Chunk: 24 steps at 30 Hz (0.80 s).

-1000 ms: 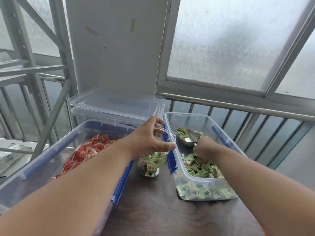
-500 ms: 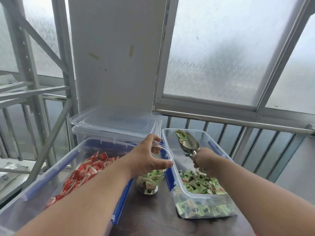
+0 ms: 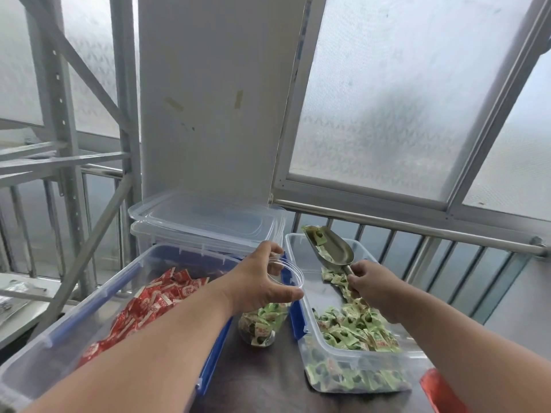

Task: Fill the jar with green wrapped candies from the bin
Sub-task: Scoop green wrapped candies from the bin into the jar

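Note:
A clear plastic jar [image 3: 262, 323], partly filled with green wrapped candies, stands on the dark table between two bins. My left hand [image 3: 259, 281] grips the jar's rim from the left. On the right, a clear bin [image 3: 310, 338] holds a pile of green wrapped candies [image 3: 357, 326]. My right hand [image 3: 369, 281] holds the handle of a metal scoop [image 3: 331, 248], raised over the far end of that bin with a few green candies in it. The scoop's mouth points away from me, above and to the right of the jar.
A larger clear bin with blue latches [image 3: 98, 299] at the left holds red wrapped candies [image 3: 155, 302]. Behind it stand stacked clear lidded containers [image 3: 205, 225]. A metal railing [image 3: 417, 231] and frosted window run along the back. A red object [image 3: 438, 389] shows at the lower right.
My right hand has lifted the scoop out of the green candies and raised it over the bin's far end. My left hand has stayed on the jar's rim.

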Each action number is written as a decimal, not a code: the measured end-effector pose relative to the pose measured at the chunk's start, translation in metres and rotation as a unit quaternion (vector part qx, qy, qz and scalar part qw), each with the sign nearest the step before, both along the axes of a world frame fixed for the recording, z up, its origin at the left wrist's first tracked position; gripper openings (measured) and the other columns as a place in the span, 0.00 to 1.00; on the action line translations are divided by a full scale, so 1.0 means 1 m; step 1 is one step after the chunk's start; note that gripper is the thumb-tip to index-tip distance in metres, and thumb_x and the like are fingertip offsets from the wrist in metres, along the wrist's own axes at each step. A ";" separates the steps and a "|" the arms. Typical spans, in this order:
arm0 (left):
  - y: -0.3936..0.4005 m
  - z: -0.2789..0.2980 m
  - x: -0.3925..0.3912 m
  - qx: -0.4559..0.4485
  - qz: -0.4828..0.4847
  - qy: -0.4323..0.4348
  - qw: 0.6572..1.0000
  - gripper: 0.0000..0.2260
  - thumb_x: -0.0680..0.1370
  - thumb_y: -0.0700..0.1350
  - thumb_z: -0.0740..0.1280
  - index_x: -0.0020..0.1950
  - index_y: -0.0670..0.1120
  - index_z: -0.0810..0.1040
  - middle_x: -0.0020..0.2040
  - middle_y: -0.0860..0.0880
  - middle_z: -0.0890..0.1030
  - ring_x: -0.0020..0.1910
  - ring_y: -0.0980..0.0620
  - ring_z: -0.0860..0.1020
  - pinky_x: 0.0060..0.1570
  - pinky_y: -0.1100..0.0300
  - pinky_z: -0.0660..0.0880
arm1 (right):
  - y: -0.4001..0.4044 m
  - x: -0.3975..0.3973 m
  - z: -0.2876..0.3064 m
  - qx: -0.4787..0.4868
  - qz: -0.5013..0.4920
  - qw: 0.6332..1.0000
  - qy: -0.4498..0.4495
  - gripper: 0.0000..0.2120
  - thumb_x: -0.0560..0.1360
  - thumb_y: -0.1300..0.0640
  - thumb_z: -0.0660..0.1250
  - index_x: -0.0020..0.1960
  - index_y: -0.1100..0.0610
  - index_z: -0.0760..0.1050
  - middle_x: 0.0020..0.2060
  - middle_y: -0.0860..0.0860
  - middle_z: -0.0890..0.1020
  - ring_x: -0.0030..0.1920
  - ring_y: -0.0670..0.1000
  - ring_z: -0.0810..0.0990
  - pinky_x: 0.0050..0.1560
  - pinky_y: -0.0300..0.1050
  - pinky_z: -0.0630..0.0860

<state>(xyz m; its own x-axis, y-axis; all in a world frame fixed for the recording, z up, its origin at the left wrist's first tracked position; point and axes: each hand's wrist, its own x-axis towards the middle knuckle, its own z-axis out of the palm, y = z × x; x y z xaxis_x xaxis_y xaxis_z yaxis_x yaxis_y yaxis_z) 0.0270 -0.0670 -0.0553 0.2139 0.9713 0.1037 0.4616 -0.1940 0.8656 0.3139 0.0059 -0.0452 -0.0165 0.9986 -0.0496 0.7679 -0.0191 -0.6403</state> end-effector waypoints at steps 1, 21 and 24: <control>-0.001 0.001 0.000 -0.001 0.000 0.004 1.000 0.43 0.73 0.57 0.85 0.80 0.56 0.63 0.72 0.54 0.73 0.71 0.56 0.75 0.59 0.66 0.78 | -0.005 0.000 0.005 0.004 0.004 1.000 -0.001 0.10 0.81 0.59 0.62 0.48 0.59 0.81 0.37 0.60 0.85 0.35 0.55 0.78 0.37 0.51 0.72; -0.002 0.002 -0.003 -0.019 0.011 -0.006 1.000 0.38 0.70 0.60 0.86 0.68 0.63 0.63 0.66 0.45 0.81 0.62 0.45 0.83 0.63 0.43 0.85 | -0.058 0.005 0.074 0.081 0.132 0.960 -0.235 0.13 0.85 0.59 0.61 0.52 0.42 0.78 0.44 0.46 0.84 0.44 0.51 0.82 0.48 0.49 0.80; -0.001 0.000 -0.004 -0.017 0.007 -0.011 1.000 0.34 0.70 0.59 0.86 0.64 0.61 0.66 0.60 0.44 0.85 0.58 0.42 0.87 0.57 0.41 0.88 | -0.055 0.001 0.081 0.157 0.123 0.937 -0.288 0.14 0.85 0.57 0.60 0.52 0.37 0.76 0.44 0.41 0.81 0.45 0.51 0.80 0.50 0.56 0.81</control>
<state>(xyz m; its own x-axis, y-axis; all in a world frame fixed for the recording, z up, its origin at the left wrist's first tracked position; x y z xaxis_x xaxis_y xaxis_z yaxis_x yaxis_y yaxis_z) 0.0231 -0.0679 -0.0557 0.1973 0.9775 0.0747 0.4444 -0.1571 0.8819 0.3152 -0.0493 0.0361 -0.3083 0.9350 0.1751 0.9444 0.3230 -0.0619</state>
